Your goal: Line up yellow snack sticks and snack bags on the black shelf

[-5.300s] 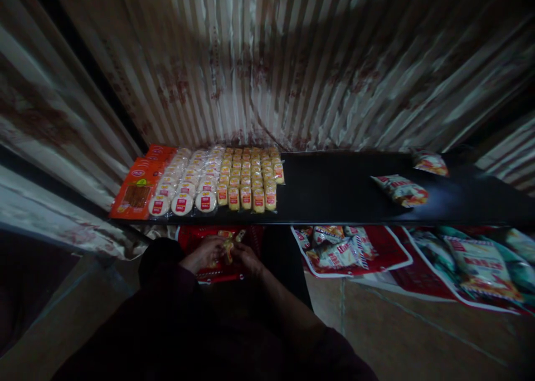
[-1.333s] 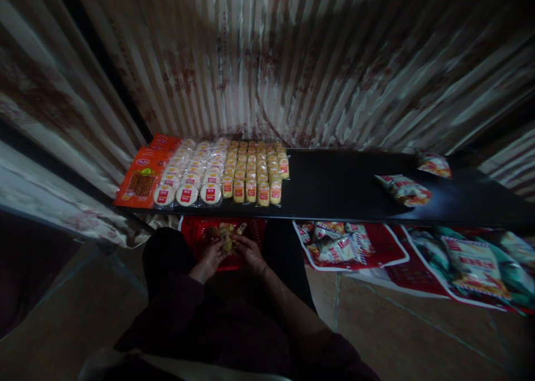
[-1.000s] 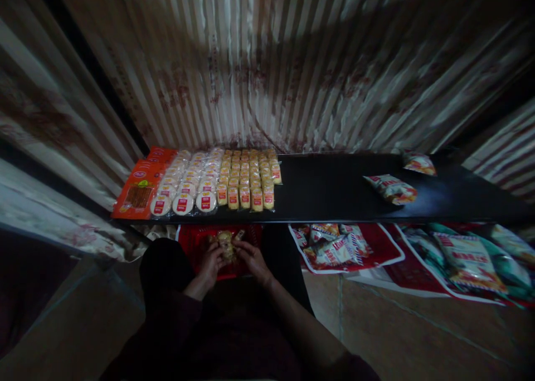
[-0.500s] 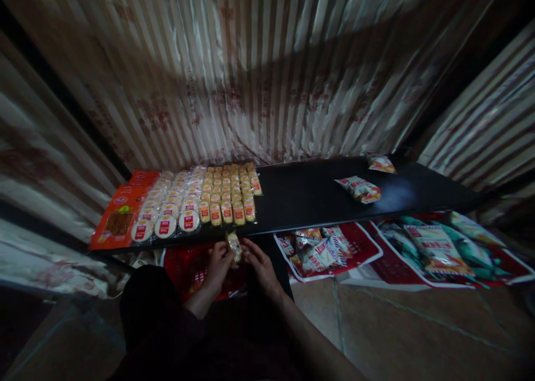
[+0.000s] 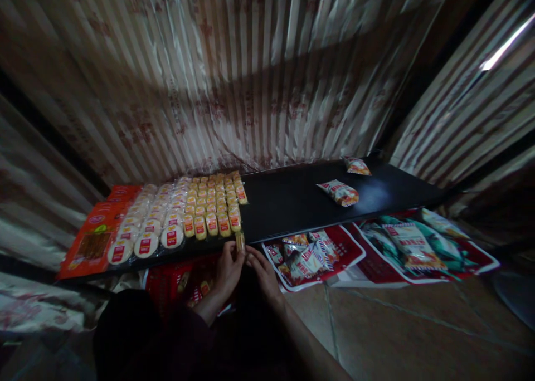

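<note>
Both hands meet at the front edge of a black shelf (image 5: 292, 203). My left hand (image 5: 228, 269) and my right hand (image 5: 261, 267) are closed together on a small yellow snack packet (image 5: 239, 241), held upright just right of the rows of small yellow packets (image 5: 213, 205). Left of those lie rows of round white packets (image 5: 154, 225) with red labels and flat orange packets (image 5: 98, 233). A red basket (image 5: 167, 275) with a few more packets sits below my left arm.
Two loose snack bags (image 5: 338, 193) lie on the right part of the shelf. Red trays of bagged snacks (image 5: 313, 255) and green-and-red bags (image 5: 413, 244) sit on the tiled floor under it. Corrugated metal sheeting (image 5: 251, 74) closes in the back and sides.
My hands have lifted a packet out of the red basket up to the shelf's front edge. The view has swung to the right and upward.
</note>
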`<move>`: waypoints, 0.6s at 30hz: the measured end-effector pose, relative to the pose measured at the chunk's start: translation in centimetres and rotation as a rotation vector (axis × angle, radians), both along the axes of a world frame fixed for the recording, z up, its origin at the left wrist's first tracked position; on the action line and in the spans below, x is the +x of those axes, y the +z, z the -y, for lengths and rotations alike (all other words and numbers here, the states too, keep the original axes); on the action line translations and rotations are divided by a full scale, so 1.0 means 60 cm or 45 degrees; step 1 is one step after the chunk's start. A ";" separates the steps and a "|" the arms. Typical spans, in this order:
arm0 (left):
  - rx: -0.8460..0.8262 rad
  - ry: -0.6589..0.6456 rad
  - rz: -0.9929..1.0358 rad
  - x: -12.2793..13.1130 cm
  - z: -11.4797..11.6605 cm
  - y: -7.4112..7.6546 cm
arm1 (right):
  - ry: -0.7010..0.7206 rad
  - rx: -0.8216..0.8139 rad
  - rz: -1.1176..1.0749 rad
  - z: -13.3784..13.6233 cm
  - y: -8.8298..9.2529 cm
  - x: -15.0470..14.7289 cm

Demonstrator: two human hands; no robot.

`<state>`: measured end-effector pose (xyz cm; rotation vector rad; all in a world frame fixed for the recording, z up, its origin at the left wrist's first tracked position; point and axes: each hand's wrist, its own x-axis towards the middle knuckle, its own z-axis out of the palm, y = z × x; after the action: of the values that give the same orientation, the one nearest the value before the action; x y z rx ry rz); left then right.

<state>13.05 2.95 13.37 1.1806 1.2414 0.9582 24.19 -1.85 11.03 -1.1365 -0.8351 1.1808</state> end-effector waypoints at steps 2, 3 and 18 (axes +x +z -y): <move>-0.037 -0.050 0.011 0.011 -0.002 0.008 | -0.035 -0.004 -0.004 -0.003 0.001 0.008; -0.053 -0.071 0.012 0.016 -0.003 0.011 | -0.054 -0.012 -0.005 -0.005 0.002 0.012; -0.021 -0.100 0.151 0.076 -0.032 0.032 | -0.127 -0.090 0.221 -0.046 0.039 0.056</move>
<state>17.61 4.86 15.29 1.1347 1.0993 0.9442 27.58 0.91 13.35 -1.3380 -0.8626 1.0469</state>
